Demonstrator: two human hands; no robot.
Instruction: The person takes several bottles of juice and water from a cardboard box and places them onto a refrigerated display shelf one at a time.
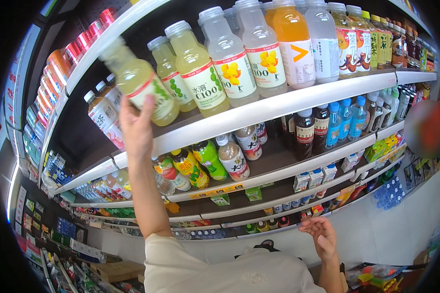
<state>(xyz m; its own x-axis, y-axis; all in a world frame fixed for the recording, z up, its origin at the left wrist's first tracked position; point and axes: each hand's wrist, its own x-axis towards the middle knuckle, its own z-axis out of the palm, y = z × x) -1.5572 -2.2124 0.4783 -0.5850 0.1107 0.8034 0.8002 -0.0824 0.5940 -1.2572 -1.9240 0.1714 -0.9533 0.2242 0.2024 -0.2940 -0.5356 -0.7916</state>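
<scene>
My left hand (pixel 137 122) is raised to the upper shelf and grips a pale green C100 drink bottle (pixel 146 82) by its lower part. The bottle tilts to the left, and its cap end is blurred. Right beside it stand more green C100 bottles (pixel 201 73), then C100 bottles with yellow fruit labels (pixel 234 69) and an orange drink bottle (pixel 295 47). To its left, white-labelled tea bottles (pixel 104 117) stand on the shelf. My right hand (pixel 321 236) hangs low before the lower shelves with curled fingers and holds nothing.
The upper shelf's white front edge (pixel 249 119) curves across the view. Below it, another shelf bears a milky brown drink bottle (pixel 233 159) and blue bottles (pixel 346 119). Red and orange cans (pixel 57 67) line the left shelf. An open cardboard box (pixel 117 271) lies low at left.
</scene>
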